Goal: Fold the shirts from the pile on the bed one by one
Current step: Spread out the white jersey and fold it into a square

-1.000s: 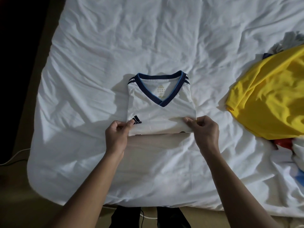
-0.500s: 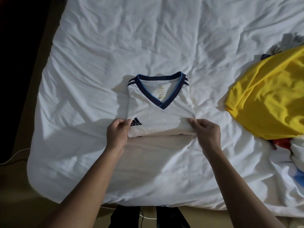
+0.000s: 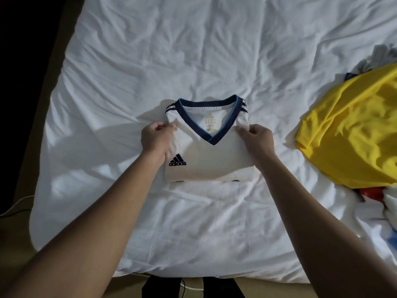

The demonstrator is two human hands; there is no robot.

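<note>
A white shirt with a navy V-neck collar and a black logo lies folded into a compact rectangle in the middle of the bed. My left hand pinches its left edge just below the shoulder stripes. On the opposite side, my right hand pinches the right edge at the same height. The pile of shirts sits at the right edge of the bed, topped by a yellow shirt.
The bed has a wrinkled white sheet. Under the yellow shirt show bits of grey, red, white and blue clothing. The bed's near edge runs along the bottom, with dark floor and a white cable at the left.
Both hands have moved from the shirt's bottom corners up its sides to just below the shoulders. The folded shirt lies in the same place.
</note>
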